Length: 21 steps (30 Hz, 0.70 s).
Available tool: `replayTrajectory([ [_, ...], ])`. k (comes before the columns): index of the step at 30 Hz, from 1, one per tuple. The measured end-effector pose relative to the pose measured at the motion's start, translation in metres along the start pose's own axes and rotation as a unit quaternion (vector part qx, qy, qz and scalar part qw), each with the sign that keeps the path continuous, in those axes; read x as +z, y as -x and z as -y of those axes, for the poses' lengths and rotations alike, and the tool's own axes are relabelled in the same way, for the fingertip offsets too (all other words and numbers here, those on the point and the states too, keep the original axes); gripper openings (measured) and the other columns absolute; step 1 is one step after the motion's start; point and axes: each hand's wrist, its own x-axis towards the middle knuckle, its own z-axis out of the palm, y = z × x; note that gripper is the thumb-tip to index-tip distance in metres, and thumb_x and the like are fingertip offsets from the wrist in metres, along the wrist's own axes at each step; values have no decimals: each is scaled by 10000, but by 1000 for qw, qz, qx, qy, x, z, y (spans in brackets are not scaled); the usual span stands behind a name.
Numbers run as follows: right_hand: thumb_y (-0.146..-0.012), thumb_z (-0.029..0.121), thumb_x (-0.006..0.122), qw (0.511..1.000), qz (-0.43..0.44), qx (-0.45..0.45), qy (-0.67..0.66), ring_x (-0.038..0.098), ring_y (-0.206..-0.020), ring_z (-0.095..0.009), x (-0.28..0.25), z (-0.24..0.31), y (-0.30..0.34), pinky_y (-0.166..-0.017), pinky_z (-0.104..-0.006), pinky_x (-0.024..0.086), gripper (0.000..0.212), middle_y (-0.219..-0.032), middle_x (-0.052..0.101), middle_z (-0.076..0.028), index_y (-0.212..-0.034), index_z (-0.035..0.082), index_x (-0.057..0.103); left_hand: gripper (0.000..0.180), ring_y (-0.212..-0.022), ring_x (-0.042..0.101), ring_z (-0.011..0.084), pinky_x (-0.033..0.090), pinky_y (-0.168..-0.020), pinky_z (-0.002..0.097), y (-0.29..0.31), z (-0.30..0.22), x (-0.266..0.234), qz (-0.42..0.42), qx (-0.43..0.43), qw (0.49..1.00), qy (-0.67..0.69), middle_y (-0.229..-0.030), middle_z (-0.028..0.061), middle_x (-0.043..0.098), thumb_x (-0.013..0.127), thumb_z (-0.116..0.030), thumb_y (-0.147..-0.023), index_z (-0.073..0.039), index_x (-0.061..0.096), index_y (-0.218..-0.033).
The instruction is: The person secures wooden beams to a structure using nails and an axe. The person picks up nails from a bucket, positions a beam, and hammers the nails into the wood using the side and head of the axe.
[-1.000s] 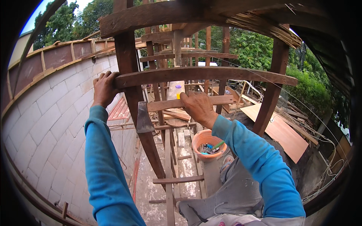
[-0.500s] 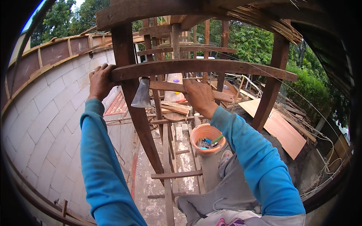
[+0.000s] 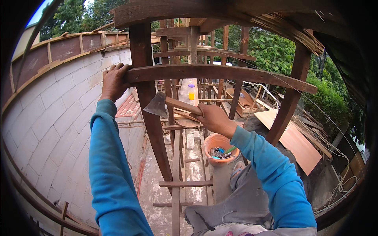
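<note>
My left hand (image 3: 114,82) grips the left end of a dark horizontal wooden crossbar (image 3: 220,73) where it meets an upright dark post (image 3: 149,102). My right hand (image 3: 212,118) is closed on the wooden handle of a hatchet (image 3: 157,105). Its grey metal head sits just right of the post, below the crossbar. Both arms wear blue sleeves.
An orange bucket (image 3: 220,146) with tools stands below my right hand. A white block wall (image 3: 59,114) curves along the left. Timber framing and planks stretch ahead, a yellow cup (image 3: 191,94) rests on a plank, orange boards (image 3: 293,141) lie at right, trees behind.
The hatchet head has swung from hanging down near the post to pointing left at it, with my right hand lower. My left hand stays on the crossbar end.
</note>
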Motion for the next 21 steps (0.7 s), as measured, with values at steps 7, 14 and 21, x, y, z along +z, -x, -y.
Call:
replayTrajectory([
  [7,-917,329,629,971,18,-131,-199,623,-717,-338,-12,69,23,-643,-439,479,324,-764,589,-153,-954,19,543,590,-1137,531,250,368,-922,454,5,0,-3,14,-11,1000,6,-1102,13,613,846,-378,-614,-206,643,-1141],
  [14,-861,252,666,997,-46,-52,17,665,-718,-379,-8,59,-22,-613,-482,532,334,-864,657,-189,-1013,7,498,486,-1072,554,245,380,-890,446,3,9,8,-25,3,1000,-17,-1065,6,620,807,-351,-684,-241,653,-1132],
  [21,-856,218,692,966,-149,-194,-87,643,-689,-391,-3,37,21,-572,-463,512,276,-745,632,-184,-967,49,505,580,-1056,554,247,381,-879,428,5,-2,-5,-10,1,1000,17,-1033,12,628,855,-342,-592,-191,661,-1117],
])
